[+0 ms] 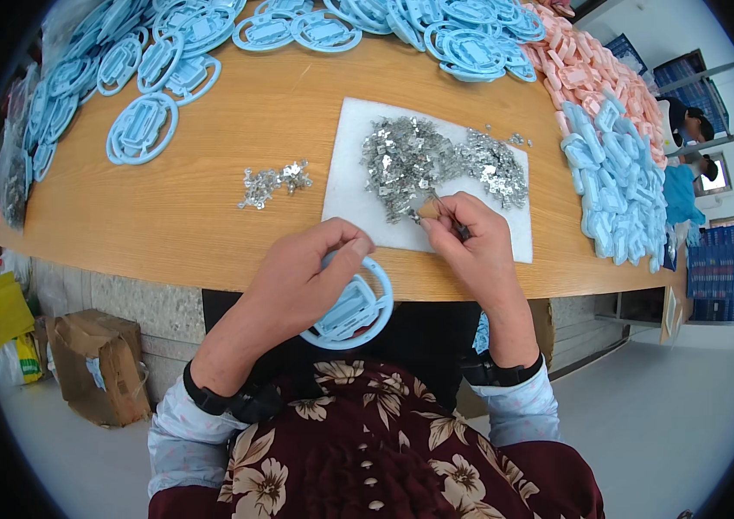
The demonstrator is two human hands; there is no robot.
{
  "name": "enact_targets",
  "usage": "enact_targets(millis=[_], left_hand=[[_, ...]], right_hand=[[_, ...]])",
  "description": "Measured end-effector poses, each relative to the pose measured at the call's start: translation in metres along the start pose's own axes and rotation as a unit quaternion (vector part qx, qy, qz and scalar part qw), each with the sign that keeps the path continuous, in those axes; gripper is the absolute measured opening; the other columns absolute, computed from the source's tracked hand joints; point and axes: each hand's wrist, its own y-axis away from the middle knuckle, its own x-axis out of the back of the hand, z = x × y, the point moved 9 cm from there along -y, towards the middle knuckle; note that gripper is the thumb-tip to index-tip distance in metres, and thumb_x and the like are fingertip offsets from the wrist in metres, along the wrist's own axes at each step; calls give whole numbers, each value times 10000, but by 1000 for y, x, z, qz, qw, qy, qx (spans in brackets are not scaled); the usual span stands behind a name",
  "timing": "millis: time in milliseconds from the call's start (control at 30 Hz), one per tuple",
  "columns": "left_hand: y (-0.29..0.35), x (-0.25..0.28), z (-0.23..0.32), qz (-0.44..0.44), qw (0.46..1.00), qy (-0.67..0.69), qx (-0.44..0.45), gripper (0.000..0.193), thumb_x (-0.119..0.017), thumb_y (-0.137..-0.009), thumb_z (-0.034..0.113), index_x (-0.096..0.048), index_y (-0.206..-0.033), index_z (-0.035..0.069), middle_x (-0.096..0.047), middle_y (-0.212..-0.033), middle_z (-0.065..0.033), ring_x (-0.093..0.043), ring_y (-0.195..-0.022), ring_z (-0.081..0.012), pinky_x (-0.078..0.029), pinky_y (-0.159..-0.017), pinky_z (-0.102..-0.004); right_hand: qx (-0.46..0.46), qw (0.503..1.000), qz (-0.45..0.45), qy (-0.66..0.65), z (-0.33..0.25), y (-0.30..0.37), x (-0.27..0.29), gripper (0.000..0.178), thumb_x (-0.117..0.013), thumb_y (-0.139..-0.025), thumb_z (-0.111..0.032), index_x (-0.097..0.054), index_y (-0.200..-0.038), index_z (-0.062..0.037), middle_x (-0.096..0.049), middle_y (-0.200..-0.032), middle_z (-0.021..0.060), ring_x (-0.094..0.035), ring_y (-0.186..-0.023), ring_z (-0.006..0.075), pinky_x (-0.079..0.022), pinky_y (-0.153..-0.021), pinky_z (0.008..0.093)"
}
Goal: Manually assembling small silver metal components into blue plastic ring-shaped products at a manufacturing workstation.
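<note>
My left hand [317,258] is closed on the upper rim of a light blue oval plastic frame [349,312], held just off the table's near edge. The frame has a raised, slotted middle inside its ring. My right hand [474,238] pinches a small tan-wrapped tool [430,208] with a dark end, possibly tweezers; the fingers hide much of it. Its tip is at the lower edge of a heap of tiny silvery metal pieces [401,160]. The heap lies on a white foam-like sheet [350,130], with a smaller heap [495,169] beside it on the right.
A small cluster of metal pieces [273,183] lies on the wooden table [237,112] left of the sheet. Blue oval frames [144,128] are piled along the far and left sides. Pink parts [581,65] and blue elongated parts [613,186] are heaped at right. A cardboard box [94,368] stands on the floor.
</note>
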Motion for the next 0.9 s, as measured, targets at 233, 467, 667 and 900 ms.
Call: enact_targets(millis=[233,467,667,900], left_hand=[[-21,-23,0,-79,996,37,-5,238,-529,-1052,229,-628,-1084,15,-609,-877,25,-533,-812,-54,-461,-722,-246],[-26,-22,-4,-36,996,76,-20,216,-530,-1056,224,-625,-1075,32,-610,-883,35,-530,-819,-29,-466,-724,-226],[-25,-20,-3,-19,996,86,-23,210,-536,-1056,226,-621,-1068,34,-611,-879,41,-531,-811,-26,-468,-717,-226],[-22,-14,2,2,999,38,-30,196,-554,-1047,211,-625,-1023,30,-615,-846,34,-535,-800,-32,-467,-705,-227]], right_hand=[[105,994,-25,-13,-40,5,-6,157,-743,-848,-58,-662,-968,3,-532,-751,48,-507,-593,129,-418,-545,267],[-27,993,-6,-113,-10,8,-13,136,-730,-891,-86,-666,-974,1,-548,-726,-7,-487,-667,56,-424,-604,232],[-121,960,-43,-247,2,10,-27,126,-696,-935,-111,-668,-968,7,-588,-781,-53,-491,-721,25,-426,-646,204],[-158,936,-62,-308,0,8,-36,126,-680,-942,-113,-665,-987,4,-583,-782,-63,-481,-714,6,-399,-627,190]])
